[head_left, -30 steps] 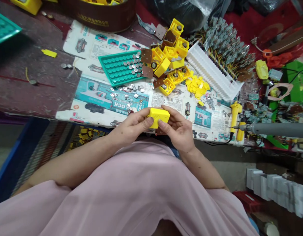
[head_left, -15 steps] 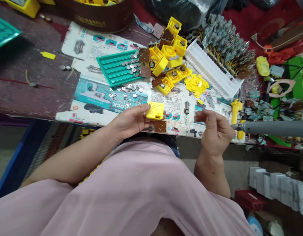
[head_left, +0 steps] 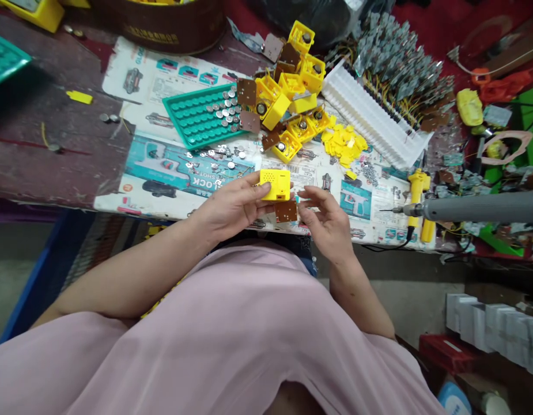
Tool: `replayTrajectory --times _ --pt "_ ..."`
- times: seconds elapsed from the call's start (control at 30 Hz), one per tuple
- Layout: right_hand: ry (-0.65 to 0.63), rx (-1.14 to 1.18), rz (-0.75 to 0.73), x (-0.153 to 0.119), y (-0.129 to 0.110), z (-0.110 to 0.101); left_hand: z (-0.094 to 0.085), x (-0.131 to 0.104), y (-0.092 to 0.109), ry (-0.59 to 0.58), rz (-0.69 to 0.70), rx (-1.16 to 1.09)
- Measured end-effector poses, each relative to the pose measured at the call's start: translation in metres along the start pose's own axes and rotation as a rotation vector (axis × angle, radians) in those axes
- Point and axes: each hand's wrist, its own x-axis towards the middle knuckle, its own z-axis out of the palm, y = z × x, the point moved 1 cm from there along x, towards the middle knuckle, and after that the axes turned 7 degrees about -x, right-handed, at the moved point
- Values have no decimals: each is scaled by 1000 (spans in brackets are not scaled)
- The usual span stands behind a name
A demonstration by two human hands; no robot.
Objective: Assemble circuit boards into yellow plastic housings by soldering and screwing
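My left hand (head_left: 234, 208) is closed around a small yellow plastic case (head_left: 275, 185), its face with tiny round holes turned up. A brown circuit board (head_left: 286, 211) sticks out just below the case, on the side toward my body. My right hand (head_left: 329, 222) is at the board's right edge, thumb and forefinger apart with nothing visible between them. Whether its fingertips touch the board I cannot tell. To the right of that hand, a grey electric screwdriver (head_left: 477, 208) points its thin bit leftward over the table.
A green tray (head_left: 180, 118) with round metal discs lies beside a heap of yellow cases (head_left: 275, 109) with brown boards. Behind are small yellow pieces (head_left: 344, 144) and a white rack (head_left: 374, 115) of wired parts. A yellow corded tool (head_left: 417, 193) lies under the screwdriver.
My right hand has moved left from beside the screwdriver tip to the brown board, uncovering the bit. The yellow case has tilted slightly in my left hand. The view has shifted a little.
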Motion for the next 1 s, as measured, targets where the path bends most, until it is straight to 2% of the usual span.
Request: replayTrajectory --times 0.07,0.23,0.33,0.4,0.5,0.67,1.0 --pt "52 -94 -116 0 -5 1 1 0 1 2 10 5" --pt "193 -552 -640 0 -16 2 2 1 6 119 -23 -71" --pt "177 -617 -771 4 -18 2 4 1 5 137 -38 -73" --pt "203 -578 -751 9 -19 0 6 1 4 144 -37 -66" --pt "272 -484 -637 16 -22 0 8 1 2 188 -46 -105" --pt "292 -308 -480 18 -22 6 8 3 0 221 -89 -162" --pt "225 -172 -318 13 -10 7 6 4 1 171 -78 -184"
